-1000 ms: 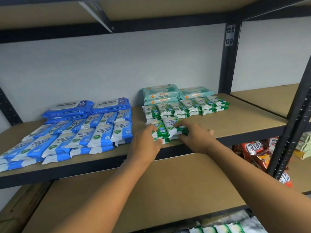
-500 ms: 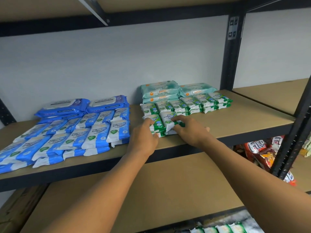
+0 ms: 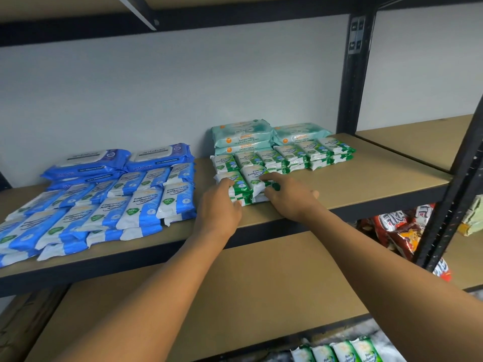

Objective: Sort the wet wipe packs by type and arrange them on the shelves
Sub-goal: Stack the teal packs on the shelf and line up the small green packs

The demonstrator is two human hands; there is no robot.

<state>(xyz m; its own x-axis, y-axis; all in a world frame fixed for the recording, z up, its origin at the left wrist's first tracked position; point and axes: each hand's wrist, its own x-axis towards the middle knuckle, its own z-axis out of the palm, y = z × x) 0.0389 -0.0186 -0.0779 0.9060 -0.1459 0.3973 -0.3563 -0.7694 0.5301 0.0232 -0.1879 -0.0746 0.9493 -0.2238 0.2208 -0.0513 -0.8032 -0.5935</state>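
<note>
- On the middle shelf [image 3: 352, 184], head view: grips the front green packs [image 3: 244, 182] with both hands, near the front edge and just ahead of the green back row [image 3: 287, 156].
- Curls the left hand [image 3: 219, 212] round the left end of that small stack, thumb on top, fingers wrapped down the side.
- Sets the right hand [image 3: 290, 199] against the right end, forefinger stretched across the top pack, other fingers curled round the side, so clamping the stack between the two hands.
- Looks like the placing step for the pine type: squaring a fresh stack into a second row in front of the first, with the teal packs [image 3: 243, 134] behind and the blue packs [image 3: 104, 205] grouped apart to the left.
- Calls next for nudging the stack flush against the row behind, lining up its left edge with that row, then easing both hands off without toppling the top pack.
- Shows spare green packs [image 3: 339, 352] at the bottom edge of the view, probably to be fetched afterwards; cannot tell how many.
</note>
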